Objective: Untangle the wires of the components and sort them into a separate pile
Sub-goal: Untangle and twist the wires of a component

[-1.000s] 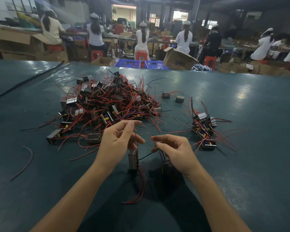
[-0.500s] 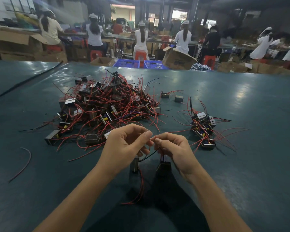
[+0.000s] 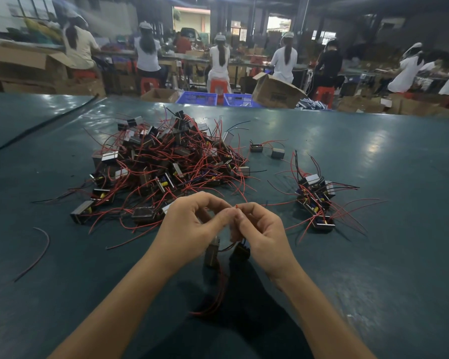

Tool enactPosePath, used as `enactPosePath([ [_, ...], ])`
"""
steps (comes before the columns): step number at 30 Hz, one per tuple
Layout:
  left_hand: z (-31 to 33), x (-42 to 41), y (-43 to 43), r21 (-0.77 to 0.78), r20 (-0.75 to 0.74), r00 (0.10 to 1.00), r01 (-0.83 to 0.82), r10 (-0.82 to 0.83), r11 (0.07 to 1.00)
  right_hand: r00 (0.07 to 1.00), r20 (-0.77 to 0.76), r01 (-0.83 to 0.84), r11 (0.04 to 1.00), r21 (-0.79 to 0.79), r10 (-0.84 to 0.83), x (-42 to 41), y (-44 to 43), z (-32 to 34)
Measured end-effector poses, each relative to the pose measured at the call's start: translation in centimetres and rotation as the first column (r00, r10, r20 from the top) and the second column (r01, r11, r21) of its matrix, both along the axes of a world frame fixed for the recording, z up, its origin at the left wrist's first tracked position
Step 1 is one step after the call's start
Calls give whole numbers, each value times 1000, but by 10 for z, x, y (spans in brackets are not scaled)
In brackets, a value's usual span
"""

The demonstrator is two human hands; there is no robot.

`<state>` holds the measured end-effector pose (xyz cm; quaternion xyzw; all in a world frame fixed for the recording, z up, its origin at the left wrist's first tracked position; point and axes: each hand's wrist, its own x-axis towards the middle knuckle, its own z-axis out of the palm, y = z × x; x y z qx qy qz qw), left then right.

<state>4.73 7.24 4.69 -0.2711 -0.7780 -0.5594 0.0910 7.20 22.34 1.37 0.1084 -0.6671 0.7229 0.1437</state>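
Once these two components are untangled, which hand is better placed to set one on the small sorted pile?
Probably the right hand: the small pile lies on its side of the table, while the left hand sits nearer the big tangled heap. Both pinch a red wire.

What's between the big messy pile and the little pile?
Mostly bare table, crossed by stray red wire ends; two loose components sit toward the far side, seen in the head view.

bare left forearm (image 3: pixel 119 301), bare right forearm (image 3: pixel 322 312), left grip (image 3: pixel 192 229) and right grip (image 3: pixel 265 234) ungloved, slender fingers
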Motion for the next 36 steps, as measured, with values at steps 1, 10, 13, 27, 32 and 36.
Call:
enactPosePath([
  [1, 1, -2, -2, -10, 25, 1000, 7, -7, 1000, 1000, 0, 8, 1000, -3, -8, 0, -1, -1],
  [10, 9, -15, -21, -140, 176, 979, 125, -99, 982, 1000, 19, 19, 999, 49, -20, -1, -4, -2],
  [13, 6, -15, -18, -87, 173, 978, 137, -120, 987, 999, 18, 34, 998, 54, -35, 0, -1, 0],
  [27, -5, -15, -17, -185, -462, 883, 2, -89, 983, 994, 103, 47, 999, 16, -48, 3, 0, 7],
  [32, -4, -11, -15, -182, -444, 889, 37, -116, 983, 992, 116, 45, 998, 32, -48, 4, 0, 9],
  [36, -3, -9, -11, -157, -398, 912, 35, -96, 987, 993, 106, 51, 998, 31, -54, 5, 1, 8],
])
